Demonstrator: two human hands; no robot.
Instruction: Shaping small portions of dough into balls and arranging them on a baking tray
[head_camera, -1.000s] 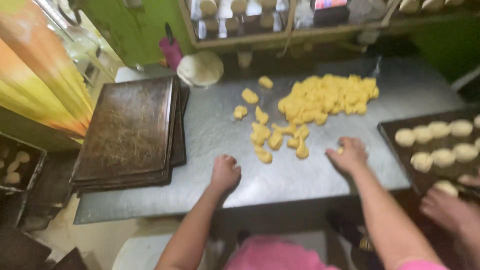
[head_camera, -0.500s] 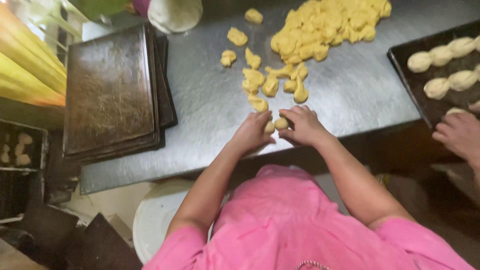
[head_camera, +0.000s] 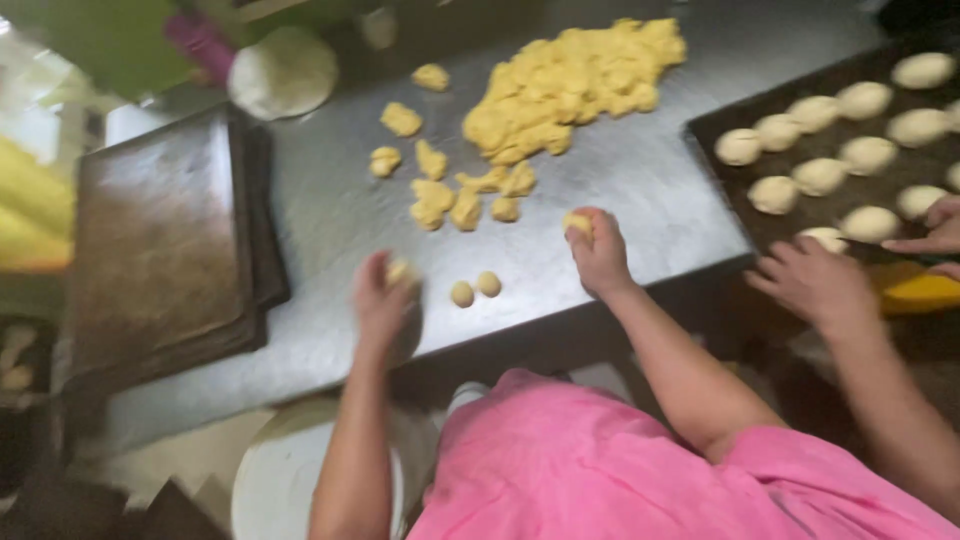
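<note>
My left hand (head_camera: 385, 300) is closed over a small yellow dough piece (head_camera: 402, 271) near the front edge of the steel table (head_camera: 640, 190). Further right, my right hand (head_camera: 602, 258) grips another dough piece (head_camera: 578, 223). Two small rolled dough balls (head_camera: 475, 289) lie on the table between my hands. Beyond them are several torn dough pieces (head_camera: 440, 195) and a large yellow dough pile (head_camera: 570, 80).
A stack of dark baking trays (head_camera: 160, 240) lies at the left. A dark tray (head_camera: 740, 205) with several pale dough balls sits at the right, where a co-worker's hands (head_camera: 815, 285) rest near its front edge. A white round lump (head_camera: 283, 70) is at the back.
My hands were together at the table's front edge; they have moved apart, each with a dough piece. Two rolled balls now lie between them. The view has shifted.
</note>
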